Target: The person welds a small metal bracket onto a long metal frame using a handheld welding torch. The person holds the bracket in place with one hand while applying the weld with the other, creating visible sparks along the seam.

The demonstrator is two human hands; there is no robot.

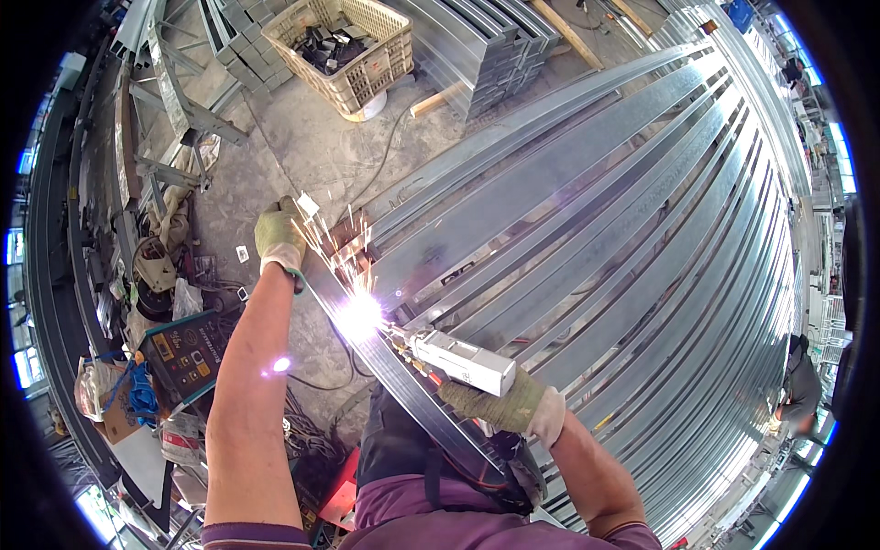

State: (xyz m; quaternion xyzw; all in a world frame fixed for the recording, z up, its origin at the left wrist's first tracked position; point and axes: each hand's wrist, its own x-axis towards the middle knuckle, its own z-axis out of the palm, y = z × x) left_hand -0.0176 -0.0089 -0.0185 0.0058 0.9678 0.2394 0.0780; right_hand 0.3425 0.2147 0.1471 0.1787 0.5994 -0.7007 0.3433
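Observation:
A bright welding arc burns on a galvanised steel tube in front of me, throwing sparks up and away. My right hand, in a green and cream glove, is wrapped around a welding torch whose tip points left at the arc. A pale box-shaped piece sits over the torch and hides part of the grip. My left hand, gloved alike, is closed at the tube's far left end, with some fingers hidden. Glare covers the weld spot.
Long steel profiles lie side by side across the right. A beige plastic crate of dark metal pieces stands at the back, beside stacked channels. A control box and cables are at left. Another person is at far right.

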